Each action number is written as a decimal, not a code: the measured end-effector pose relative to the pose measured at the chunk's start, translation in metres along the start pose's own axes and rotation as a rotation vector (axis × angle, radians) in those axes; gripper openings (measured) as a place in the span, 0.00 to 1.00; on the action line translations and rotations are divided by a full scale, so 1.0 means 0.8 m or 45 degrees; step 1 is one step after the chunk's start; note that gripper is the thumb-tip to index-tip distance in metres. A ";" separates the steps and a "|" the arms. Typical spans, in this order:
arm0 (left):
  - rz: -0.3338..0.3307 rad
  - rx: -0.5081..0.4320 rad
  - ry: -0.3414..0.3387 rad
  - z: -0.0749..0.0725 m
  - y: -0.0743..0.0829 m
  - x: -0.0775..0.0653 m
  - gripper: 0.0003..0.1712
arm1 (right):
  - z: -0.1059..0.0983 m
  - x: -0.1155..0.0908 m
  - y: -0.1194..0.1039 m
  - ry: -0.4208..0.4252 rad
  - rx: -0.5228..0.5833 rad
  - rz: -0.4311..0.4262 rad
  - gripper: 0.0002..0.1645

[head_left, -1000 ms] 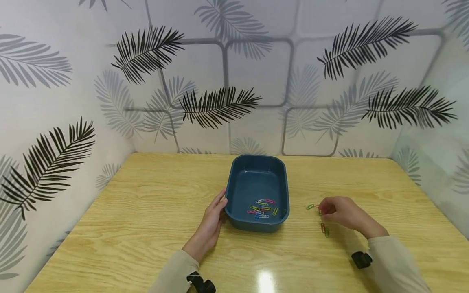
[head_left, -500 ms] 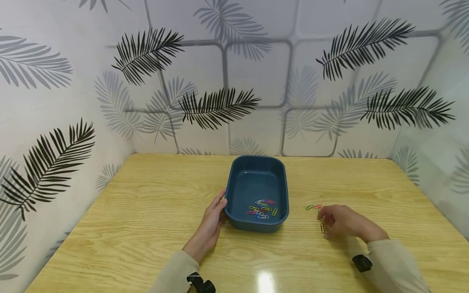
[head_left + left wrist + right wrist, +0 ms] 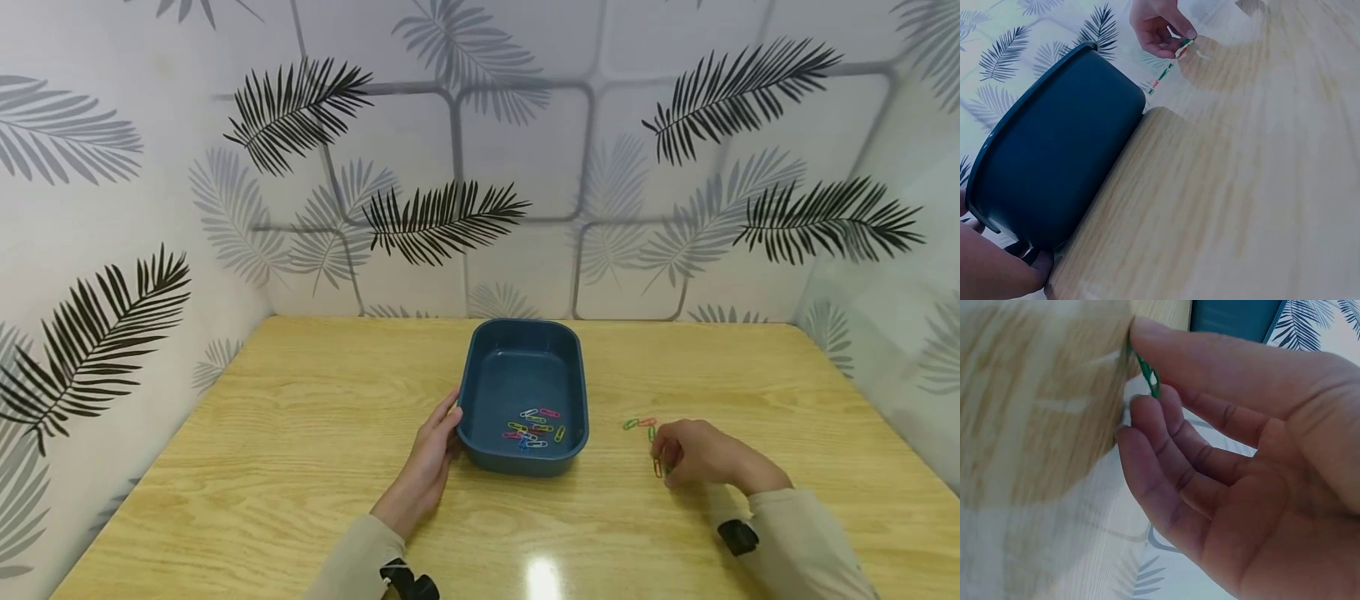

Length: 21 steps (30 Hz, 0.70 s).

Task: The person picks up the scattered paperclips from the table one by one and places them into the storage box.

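Observation:
My left hand [image 3: 429, 462] grips the left wall of a dark blue plastic tub [image 3: 491, 457], thumb at the rim and fingers around the outside. In the tub's near half lie several loose paper clips [image 3: 536, 428], white, yellow, pink, red and blue. To the right of it, my right hand [image 3: 705, 457] is low over the table. Its thumb and fingers pinch a green paper clip [image 3: 1150, 376]. That clip ends a short chain of green and red paper clips [image 3: 1163, 75], which runs away from my fingers along the tabletop. My right fingers partly hide the chain in the head view.
The wood-grain table [image 3: 322, 400] backs onto a wall [image 3: 525, 150] with printed leaves, with side walls at left and right. A black strap with a small device [image 3: 738, 537] is on my right wrist, and another is on the left.
My right hand has come nearer along the chain and now has the green clip at its near end. The far clips show more. My left hand and the tub have stayed put.

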<state>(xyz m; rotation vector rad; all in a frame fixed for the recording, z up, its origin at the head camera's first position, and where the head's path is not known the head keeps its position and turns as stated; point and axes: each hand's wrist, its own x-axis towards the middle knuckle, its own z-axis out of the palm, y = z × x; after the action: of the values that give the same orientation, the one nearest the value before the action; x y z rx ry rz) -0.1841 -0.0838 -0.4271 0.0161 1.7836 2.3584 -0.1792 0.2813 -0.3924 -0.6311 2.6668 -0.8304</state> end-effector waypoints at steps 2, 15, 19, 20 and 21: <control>0.003 0.002 -0.002 0.000 0.000 0.002 0.30 | -0.001 0.000 0.000 0.000 0.009 -0.012 0.17; -0.005 0.004 0.007 0.000 -0.001 0.003 0.30 | -0.006 -0.001 0.006 -0.009 0.031 0.015 0.15; 0.001 -0.005 0.009 0.000 -0.002 0.003 0.30 | -0.011 -0.001 0.011 0.043 -0.056 -0.025 0.12; 0.002 -0.007 0.013 0.000 -0.002 0.003 0.30 | -0.012 0.000 0.011 0.053 -0.074 -0.037 0.11; 0.005 -0.005 0.014 0.000 -0.002 0.003 0.30 | -0.014 0.001 0.011 0.062 -0.077 -0.046 0.11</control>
<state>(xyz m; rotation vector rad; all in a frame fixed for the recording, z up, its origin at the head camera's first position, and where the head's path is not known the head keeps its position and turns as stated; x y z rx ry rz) -0.1864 -0.0833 -0.4293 0.0059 1.7856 2.3692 -0.1873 0.2928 -0.3888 -0.6835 2.7413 -0.7866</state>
